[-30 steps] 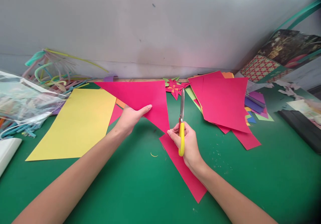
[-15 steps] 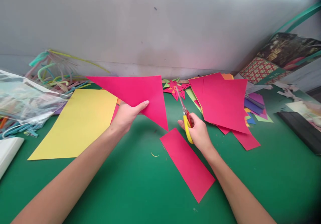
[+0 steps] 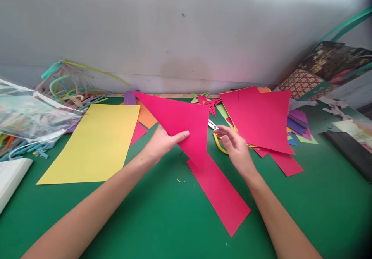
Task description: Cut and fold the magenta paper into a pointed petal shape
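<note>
My left hand [image 3: 165,141] holds a red paper triangle [image 3: 180,115] by its lower slanted edge, thumb on top. The triangle is lifted over the table, its lower tip overlapping a red paper strip [image 3: 221,197] that lies on the green tabletop. To the right, my right hand [image 3: 236,148] is beside a pair of scissors [image 3: 220,144] with a yellow handle, its fingers loosely curled and apart from the thumb. Part of the blades is hidden behind the triangle. Whether the fingertips touch the scissors is hard to see.
A yellow sheet [image 3: 93,143] lies at left, near a clear plastic bag [image 3: 35,112] and pipe cleaners [image 3: 58,83]. Stacked red sheets [image 3: 261,119] and a cut-paper star [image 3: 203,98] lie toward the wall. A black case [image 3: 348,152] is at far right.
My left hand has moved right with the triangle, which now covers part of the strip. The scissors are lower and turned, and my right thumb has come out of their handle.
</note>
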Action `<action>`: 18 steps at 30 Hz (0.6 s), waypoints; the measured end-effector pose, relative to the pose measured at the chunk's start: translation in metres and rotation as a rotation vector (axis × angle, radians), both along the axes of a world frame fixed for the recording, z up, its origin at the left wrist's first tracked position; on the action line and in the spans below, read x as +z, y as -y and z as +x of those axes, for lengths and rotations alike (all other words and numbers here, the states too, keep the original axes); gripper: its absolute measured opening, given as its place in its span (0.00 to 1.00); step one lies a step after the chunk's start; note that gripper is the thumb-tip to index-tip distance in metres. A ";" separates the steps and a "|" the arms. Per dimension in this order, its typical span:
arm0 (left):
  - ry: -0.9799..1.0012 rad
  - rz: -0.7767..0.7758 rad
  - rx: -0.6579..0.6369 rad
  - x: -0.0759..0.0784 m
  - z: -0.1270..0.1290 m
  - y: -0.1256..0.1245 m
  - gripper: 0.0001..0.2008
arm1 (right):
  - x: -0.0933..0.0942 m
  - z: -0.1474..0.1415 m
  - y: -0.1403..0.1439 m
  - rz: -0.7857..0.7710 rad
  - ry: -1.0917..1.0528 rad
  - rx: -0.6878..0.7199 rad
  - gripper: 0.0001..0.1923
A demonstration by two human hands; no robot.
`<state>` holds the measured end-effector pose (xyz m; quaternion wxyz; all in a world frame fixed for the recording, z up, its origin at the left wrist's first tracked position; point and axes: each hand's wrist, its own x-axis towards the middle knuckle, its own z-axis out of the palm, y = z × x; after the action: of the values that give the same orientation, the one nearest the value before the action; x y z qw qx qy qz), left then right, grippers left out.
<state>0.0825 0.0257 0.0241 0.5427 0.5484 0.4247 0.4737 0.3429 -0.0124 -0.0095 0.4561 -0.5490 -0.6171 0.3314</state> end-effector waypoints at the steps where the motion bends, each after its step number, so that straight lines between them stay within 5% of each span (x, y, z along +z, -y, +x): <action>1: -0.041 0.026 -0.040 0.000 0.004 0.004 0.23 | 0.001 -0.010 0.004 -0.097 -0.179 0.133 0.29; 3: -0.148 0.090 -0.122 -0.002 0.012 0.012 0.20 | 0.000 -0.025 0.009 -0.229 -0.401 0.233 0.27; 6: -0.386 0.221 -0.270 -0.009 0.021 0.023 0.21 | -0.004 -0.026 0.007 -0.191 -0.514 0.064 0.18; 11: -0.887 0.549 -0.523 -0.037 0.031 0.044 0.51 | -0.014 0.010 -0.015 0.059 -0.613 -0.356 0.14; 18: -0.935 0.622 -0.524 -0.052 0.034 0.046 0.36 | -0.030 0.021 -0.025 -0.019 -0.759 -0.409 0.17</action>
<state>0.1167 -0.0205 -0.0276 0.2122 0.9164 0.3110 0.1357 0.3643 0.0121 -0.0397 0.7021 -0.5032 -0.2809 0.4182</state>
